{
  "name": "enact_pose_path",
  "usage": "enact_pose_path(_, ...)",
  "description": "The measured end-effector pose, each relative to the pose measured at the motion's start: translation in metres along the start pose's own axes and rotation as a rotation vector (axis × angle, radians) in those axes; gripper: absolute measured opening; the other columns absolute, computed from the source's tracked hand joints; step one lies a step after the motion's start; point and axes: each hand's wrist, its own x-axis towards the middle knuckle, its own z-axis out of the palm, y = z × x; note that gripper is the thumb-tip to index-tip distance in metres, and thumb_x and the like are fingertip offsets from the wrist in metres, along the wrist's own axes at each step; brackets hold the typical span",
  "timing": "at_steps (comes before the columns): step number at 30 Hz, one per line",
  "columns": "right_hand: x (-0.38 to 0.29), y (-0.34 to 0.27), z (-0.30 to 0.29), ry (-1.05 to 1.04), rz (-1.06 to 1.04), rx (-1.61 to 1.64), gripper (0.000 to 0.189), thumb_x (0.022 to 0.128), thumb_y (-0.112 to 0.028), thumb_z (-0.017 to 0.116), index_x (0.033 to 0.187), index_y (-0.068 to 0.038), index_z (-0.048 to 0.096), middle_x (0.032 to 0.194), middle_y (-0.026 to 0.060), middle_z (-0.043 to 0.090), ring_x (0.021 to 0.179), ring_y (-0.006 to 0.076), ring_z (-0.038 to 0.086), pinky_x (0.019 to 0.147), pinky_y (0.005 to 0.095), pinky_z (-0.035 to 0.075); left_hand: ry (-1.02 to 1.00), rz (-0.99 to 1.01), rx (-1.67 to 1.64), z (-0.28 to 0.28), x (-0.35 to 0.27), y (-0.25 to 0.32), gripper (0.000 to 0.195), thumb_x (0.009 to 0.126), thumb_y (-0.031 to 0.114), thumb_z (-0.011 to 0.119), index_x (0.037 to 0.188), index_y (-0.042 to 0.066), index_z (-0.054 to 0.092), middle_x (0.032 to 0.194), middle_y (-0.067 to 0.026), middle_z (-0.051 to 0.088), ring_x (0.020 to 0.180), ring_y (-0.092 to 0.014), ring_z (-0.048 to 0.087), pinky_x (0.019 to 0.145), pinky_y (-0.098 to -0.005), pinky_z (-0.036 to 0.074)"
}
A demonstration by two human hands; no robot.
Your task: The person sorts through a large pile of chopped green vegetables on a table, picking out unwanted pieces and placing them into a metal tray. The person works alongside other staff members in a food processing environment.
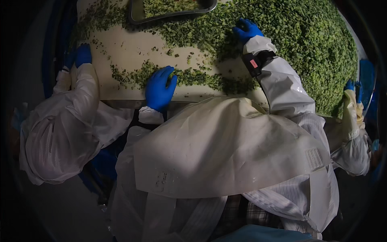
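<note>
My left hand (pixel 160 88), in a blue glove, is at the near edge of a pale work table (pixel 130 50). Its fingers lie close together with the thumb apart, and nothing shows in it. Beside its fingertips runs a thin strip of chopped green leaf pieces (pixel 195 77). Farther out, my right hand (pixel 247 31), also blue-gloved, rests at a thick layer of the same green pieces (pixel 305 57). Its fingers are slightly bent and spread; I see no held object. A black device (pixel 254 64) is strapped around my right forearm.
A metal tray (pixel 172 13) holding green pieces stands at the far side. Left of me, a co-worker in white clothing has a blue-gloved hand (pixel 83 56) at the table. At the right edge another person's gloved hands (pixel 353 87) are beside the heap.
</note>
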Motion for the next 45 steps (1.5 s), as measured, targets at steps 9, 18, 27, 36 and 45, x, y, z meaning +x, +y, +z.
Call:
enact_pose_path(9,-0.069,0.102,0.001,0.115,-0.346,0.011,0.045,0.099,-0.005,0.068,0.140,-0.023,0.073,0.130,0.0147,0.075,0.105,0.0327,0.076,0.087,0.0401,0.061,0.001,0.016,0.003,-0.002,0.002,-0.001,0.038,0.104,0.027,0.071,0.134,0.005,0.074,0.135,-0.0218,0.073,0.126,-0.040,0.069,0.108,-0.0476,0.055)
enact_pose_path(18,-0.133,0.126,-0.054,0.029,0.172,0.683,0.044,0.110,-0.011,0.060,0.153,-0.020,0.067,0.096,-0.0034,0.064,0.074,0.0063,0.050,0.067,0.0222,0.043,-0.070,-0.214,-0.418,-0.001,0.022,0.014,0.050,0.108,0.032,0.069,0.151,0.006,0.064,0.144,-0.0166,0.071,0.130,-0.029,0.068,0.112,-0.0389,0.053)
enact_pose_path(27,-0.163,0.123,-0.043,-0.346,0.089,0.520,0.045,0.110,-0.011,0.059,0.154,-0.014,0.063,0.145,0.0074,0.071,0.125,0.0168,0.065,0.109,0.0316,0.050,-0.236,-0.149,-0.368,0.040,0.058,-0.009,0.052,0.109,0.034,0.065,0.155,0.009,0.061,0.154,-0.0195,0.064,0.143,-0.035,0.061,0.121,-0.0419,0.046)
enact_pose_path(36,-0.170,0.158,-0.052,-0.249,0.331,0.851,0.053,0.112,-0.026,0.064,0.162,-0.011,0.054,0.157,0.0055,0.062,0.142,0.0178,0.056,0.120,0.0338,0.042,-0.873,-0.248,-0.802,0.030,0.046,-0.003,0.044,0.115,0.035,0.055,0.143,0.007,0.072,0.141,-0.0114,0.074,0.129,-0.023,0.069,0.117,-0.0377,0.049)
enact_pose_path(45,-0.169,0.135,-0.031,-0.371,0.131,0.370,0.035,0.110,-0.008,0.055,0.141,-0.006,0.073,0.136,0.0114,0.077,0.125,0.0212,0.071,0.111,0.0357,0.054,-0.062,-0.240,-0.206,0.003,0.035,-0.009,0.047,0.109,0.036,0.065,0.145,0.005,0.069,0.141,-0.0214,0.071,0.127,-0.036,0.070,0.108,-0.0428,0.055)
